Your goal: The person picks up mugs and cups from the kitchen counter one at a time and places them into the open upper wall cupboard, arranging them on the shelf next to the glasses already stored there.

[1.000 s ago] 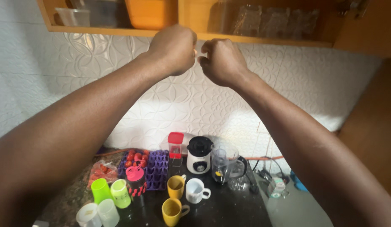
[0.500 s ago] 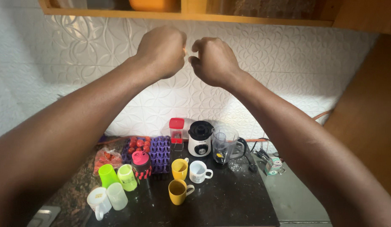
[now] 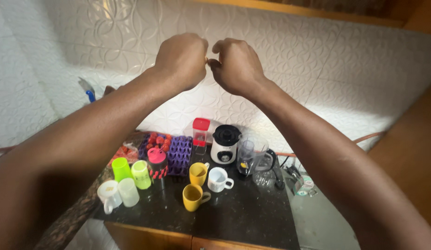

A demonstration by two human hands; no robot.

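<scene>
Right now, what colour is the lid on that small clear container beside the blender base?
Red: the lid shows best in the head view, left of the white blender base.

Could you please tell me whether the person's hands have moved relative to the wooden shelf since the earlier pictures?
Yes. Both hands, left hand and right hand, have dropped below the wooden shelf.
</scene>
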